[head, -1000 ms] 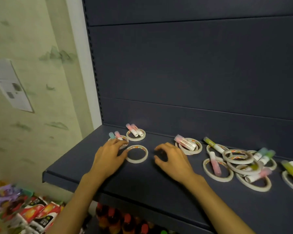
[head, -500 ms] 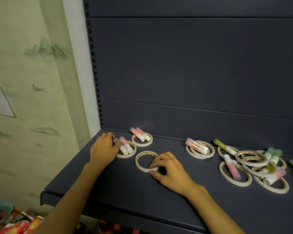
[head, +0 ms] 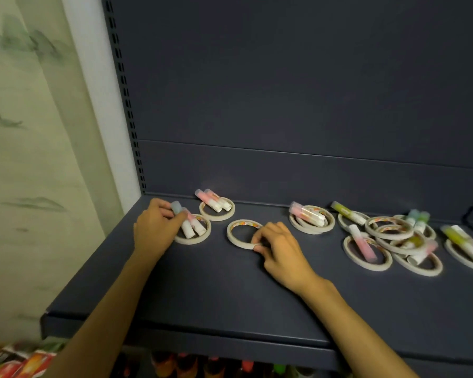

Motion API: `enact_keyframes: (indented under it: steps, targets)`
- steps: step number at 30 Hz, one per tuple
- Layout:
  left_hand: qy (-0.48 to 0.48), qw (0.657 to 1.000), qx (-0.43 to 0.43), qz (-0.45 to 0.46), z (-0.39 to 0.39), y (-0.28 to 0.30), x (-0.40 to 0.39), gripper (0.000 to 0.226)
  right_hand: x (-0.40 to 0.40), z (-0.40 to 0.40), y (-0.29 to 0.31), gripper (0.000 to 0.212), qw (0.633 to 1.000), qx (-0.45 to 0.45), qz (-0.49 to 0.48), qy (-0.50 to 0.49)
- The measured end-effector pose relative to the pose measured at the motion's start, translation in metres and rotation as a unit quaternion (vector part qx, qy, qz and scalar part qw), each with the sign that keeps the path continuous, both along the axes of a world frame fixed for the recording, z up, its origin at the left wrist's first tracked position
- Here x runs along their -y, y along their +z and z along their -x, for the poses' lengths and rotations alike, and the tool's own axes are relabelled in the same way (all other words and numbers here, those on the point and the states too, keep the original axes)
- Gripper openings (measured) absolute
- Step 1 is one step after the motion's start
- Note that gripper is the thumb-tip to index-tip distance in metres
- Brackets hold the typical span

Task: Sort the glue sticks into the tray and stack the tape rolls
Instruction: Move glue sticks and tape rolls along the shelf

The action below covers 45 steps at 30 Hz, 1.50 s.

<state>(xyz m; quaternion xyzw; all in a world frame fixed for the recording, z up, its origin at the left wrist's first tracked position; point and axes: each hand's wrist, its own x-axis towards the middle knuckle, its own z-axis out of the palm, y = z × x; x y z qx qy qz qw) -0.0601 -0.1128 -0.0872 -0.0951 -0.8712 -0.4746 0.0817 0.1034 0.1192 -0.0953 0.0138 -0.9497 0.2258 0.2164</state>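
Observation:
On the dark blue shelf lie several white tape rolls with glue sticks resting across them. My left hand curls round two glue sticks, blue-capped and pink-capped, that lie on the leftmost tape roll. My right hand pinches the near rim of an empty tape roll beside it. Behind them two pink glue sticks lie on another roll. No tray is in view.
To the right, a roll with pink sticks and a heap of overlapping rolls carry pink, green and yellow sticks. The shelf's back panel rises close behind. Coloured packages sit on the level below.
My left hand has moved back and left onto the two glue sticks and closed round them. My right hand has slid left to the empty roll and pinched its rim.

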Motion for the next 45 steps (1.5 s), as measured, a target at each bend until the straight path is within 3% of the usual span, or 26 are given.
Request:
enact_keyframes:
  steps: [11,21,29,33,45]
  targets:
    - [-0.112,0.982,-0.064,-0.14,-0.047,0.033,-0.023,0.021,-0.021,-0.061,0.013,0.023,0.998,-0.019,-0.024,-0.06]
    - [-0.255,0.938,-0.032,-0.234,-0.158,0.067,-0.145,0.023,-0.115,-0.184,0.037,0.024,0.986,-0.096,-0.003,-0.138]
    - [-0.355,0.904,0.023,-0.237,-0.296,0.067,-0.281,0.027,-0.228,-0.323,0.033,0.02,0.971,-0.102,0.001,-0.217]
    - [-0.397,0.888,0.0,-0.231,-0.357,0.066,-0.345,0.038,-0.283,-0.39,0.034,0.022,0.965,-0.1,0.0,-0.244]
    - [-0.46,0.861,-0.02,-0.217,-0.467,0.064,-0.504,0.033,-0.414,-0.516,0.034,0.021,0.944,-0.114,-0.01,-0.309]
